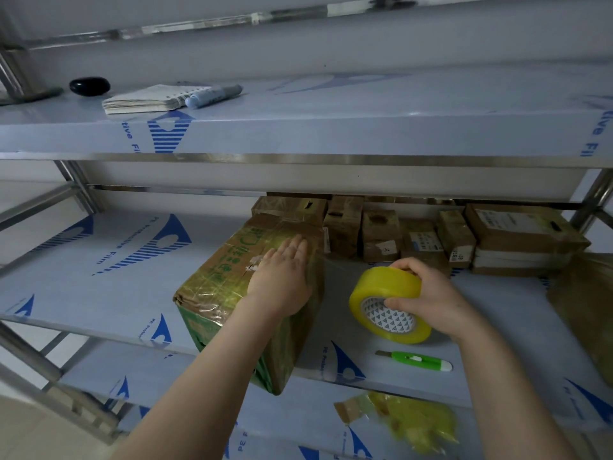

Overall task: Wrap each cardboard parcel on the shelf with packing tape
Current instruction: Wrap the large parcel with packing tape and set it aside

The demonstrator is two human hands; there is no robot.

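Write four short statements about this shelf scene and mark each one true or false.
1. The left hand lies flat on the big box. True.
2. The right hand holds a blue roll of tape. False: the tape roll is yellow.
3. A green cutter lies on the shelf, nearer the camera than the tape roll. True.
4. The notebook lies beside the box. False: it lies on the higher shelf.
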